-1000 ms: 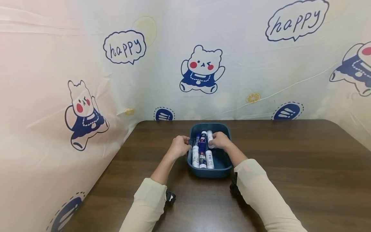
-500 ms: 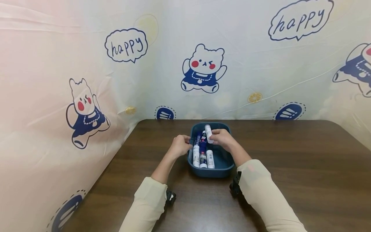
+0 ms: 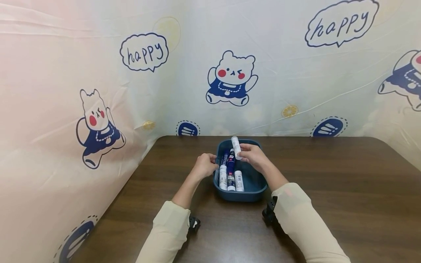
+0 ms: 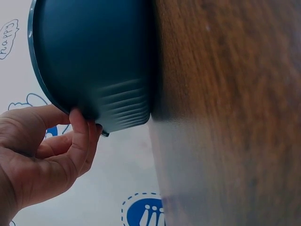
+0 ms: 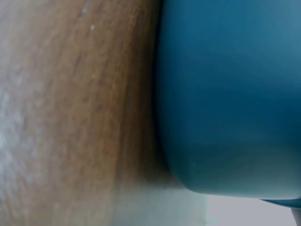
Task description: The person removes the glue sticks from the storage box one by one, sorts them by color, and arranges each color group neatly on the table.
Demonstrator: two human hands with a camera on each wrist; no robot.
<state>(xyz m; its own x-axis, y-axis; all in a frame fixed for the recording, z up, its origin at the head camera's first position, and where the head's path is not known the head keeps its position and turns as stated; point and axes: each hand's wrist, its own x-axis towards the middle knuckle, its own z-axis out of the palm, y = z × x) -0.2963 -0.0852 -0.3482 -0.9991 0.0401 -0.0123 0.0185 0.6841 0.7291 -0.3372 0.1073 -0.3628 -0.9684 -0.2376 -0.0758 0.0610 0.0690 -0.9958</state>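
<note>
A blue plastic basket (image 3: 241,197) stands on the table, with several white and dark blue glue-stick-like tubes (image 3: 239,181) lying in its left half. My left hand (image 3: 204,166) pinches the basket's left rim; in the left wrist view, thumb and fingers of that hand (image 4: 51,150) lie on either side of the rim. Over the far part of the basket, my right hand (image 3: 254,157) holds a white glue stick (image 3: 235,146) between thumb and fingers, tilted, its top above the far rim. The right wrist view shows only the basket's outer wall (image 5: 230,103), not the fingers.
The brown wooden table (image 3: 329,190) extends to both sides of the basket. Behind it hangs a printed cloth (image 3: 269,65) with cartoon bears. Dark wrist cameras (image 3: 194,223) sit under both sleeves.
My right hand has lifted the white glue stick up from inside the basket, and its top now rises past the far rim. The left hand stays at the rim.
</note>
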